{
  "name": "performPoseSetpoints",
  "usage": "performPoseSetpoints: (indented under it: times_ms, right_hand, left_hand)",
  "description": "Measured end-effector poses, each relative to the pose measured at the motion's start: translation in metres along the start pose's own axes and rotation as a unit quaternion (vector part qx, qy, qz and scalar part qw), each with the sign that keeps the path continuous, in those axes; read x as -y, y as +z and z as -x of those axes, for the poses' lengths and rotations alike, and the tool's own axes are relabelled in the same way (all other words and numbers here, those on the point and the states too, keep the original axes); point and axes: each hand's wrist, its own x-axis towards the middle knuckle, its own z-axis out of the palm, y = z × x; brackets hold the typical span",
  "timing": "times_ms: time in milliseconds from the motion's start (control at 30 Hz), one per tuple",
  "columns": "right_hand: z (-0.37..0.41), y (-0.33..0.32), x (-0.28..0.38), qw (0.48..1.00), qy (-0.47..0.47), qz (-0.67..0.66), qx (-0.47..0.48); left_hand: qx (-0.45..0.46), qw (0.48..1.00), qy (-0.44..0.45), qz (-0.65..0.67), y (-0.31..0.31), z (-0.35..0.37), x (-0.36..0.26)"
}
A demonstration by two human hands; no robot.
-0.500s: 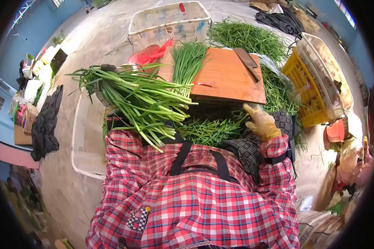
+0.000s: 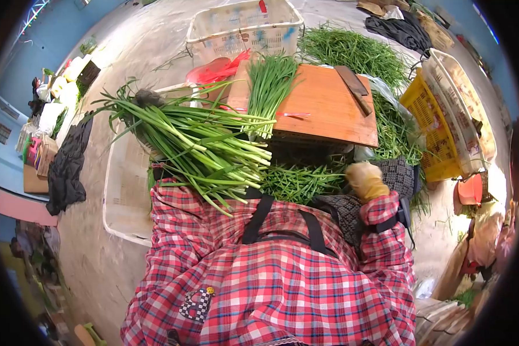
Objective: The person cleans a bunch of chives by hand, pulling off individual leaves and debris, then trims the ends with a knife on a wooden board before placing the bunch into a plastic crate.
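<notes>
Your left sleeve (image 2: pixel 176 193) leads to the underside of the large bundle of green stalks (image 2: pixel 196 138). The bundle covers your left hand; whether its fingers are closed cannot be told. A dark, rounded shape (image 2: pixel 149 98) shows at the bundle's upper left; whether it is part of that hand cannot be determined.

The large bundle lies to the left of the orange board (image 2: pixel 323 109), its pale cut ends directed right, toward the board's lower left corner. Below it on the left is a white basket (image 2: pixel 121 202).

Your right hand, in a yellow glove (image 2: pixel 366 180), is positioned just below the board's lower right corner, with the fingers bent and close together. Whether they clamp anything cannot be told. Dark grey textured fabric (image 2: pixel 395 176) lies beside the glove, and loose green leaves (image 2: pixel 303 181) lie to its left, below the board's lower edge.

A smaller green bunch (image 2: pixel 268 86) rests along the board's left side. A red-and-white strip (image 2: pixel 294 115) lies to the right of its lower part. The knife (image 2: pixel 354 87) lies at the board's upper right corner, its handle along the right edge.

Beyond the upper edge, note the white crate (image 2: pixel 245 34) at left and a leaf pile (image 2: pixel 354 55) at right. The yellow crate (image 2: pixel 432 127) stands right of the board.
</notes>
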Motion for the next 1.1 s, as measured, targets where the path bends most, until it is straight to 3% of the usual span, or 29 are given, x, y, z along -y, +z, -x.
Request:
performPoseSetpoints:
  times_ms: [67, 100, 133, 167, 233, 400, 433, 533, 567, 667, 700, 733, 800, 867, 1000, 1067, 1100]
  right_hand:
    - [0.019, 0.002, -0.02, 0.996, 0.017, 0.013, -0.092]
    - [0.024, -0.016, -0.014, 0.988, -0.024, -0.057, -0.141]
    - [0.031, -0.035, 0.002, 0.946, -0.127, -0.186, -0.234]
    - [0.039, -0.057, 0.024, 0.868, -0.222, -0.309, -0.318]
    - [0.05, -0.102, 0.072, 0.81, -0.364, -0.276, -0.368]
    - [0.016, -0.095, 0.142, 0.758, -0.448, -0.233, -0.413]
    - [0.015, -0.093, 0.141, 0.755, -0.452, -0.233, -0.413]
    - [0.025, -0.079, 0.122, 0.74, -0.503, -0.373, -0.245]
    - [0.032, -0.078, 0.11, 0.765, -0.5, -0.356, -0.195]
    - [0.018, -0.027, 0.059, 0.879, -0.405, -0.182, -0.174]
    - [0.007, -0.009, 0.038, 0.944, -0.318, -0.043, -0.079]
    - [0.011, -0.01, 0.032, 0.977, -0.207, 0.042, -0.037]
    - [0.011, -0.021, 0.031, 0.893, -0.332, -0.164, -0.257]
    - [0.046, -0.09, 0.076, 0.835, -0.362, -0.265, -0.318]
    - [0.037, -0.124, 0.142, 0.812, -0.411, -0.19, -0.369]
    - [0.022, -0.123, 0.166, 0.829, -0.426, -0.126, -0.34]
    - [0.015, -0.119, 0.175, 0.808, -0.43, -0.131, -0.382]
  left_hand:
    - [-0.001, 1.0, 0.008, -0.006, 0.003, 0.001, 0.0]
    - [-0.005, 1.0, 0.01, -0.009, 0.003, 0.001, 0.002]
    - [-0.009, 1.0, 0.009, -0.014, 0.005, 0.002, 0.005]
    - [-0.013, 1.0, 0.006, -0.017, 0.006, 0.002, 0.01]
    - [-0.015, 1.0, -0.003, -0.017, 0.009, 0.003, 0.022]
    - [-0.027, 0.999, -0.006, -0.032, 0.015, 0.007, 0.029]
    - [-0.028, 0.999, 0.0, -0.037, 0.015, 0.008, 0.027]
    - [-0.035, 0.998, 0.016, -0.05, 0.014, 0.011, 0.018]
    - [-0.035, 0.998, 0.021, -0.052, 0.014, 0.012, 0.017]
    - [-0.038, 0.997, 0.031, -0.066, 0.014, 0.013, 0.014]
    - [-0.037, 0.996, 0.035, -0.068, 0.014, 0.014, 0.013]
    - [-0.038, 0.996, 0.041, -0.07, 0.015, 0.015, 0.014]
    - [-0.038, 0.995, 0.046, -0.076, 0.015, 0.016, 0.018]
    - [-0.038, 0.995, 0.038, -0.08, 0.017, 0.015, 0.029]
    - [-0.028, 0.996, 0.007, -0.084, 0.026, 0.019, 0.056]
    - [-0.023, 0.996, -0.011, -0.085, 0.031, 0.024, 0.066]
    - [-0.02, 0.996, -0.019, -0.086, 0.033, 0.026, 0.071]
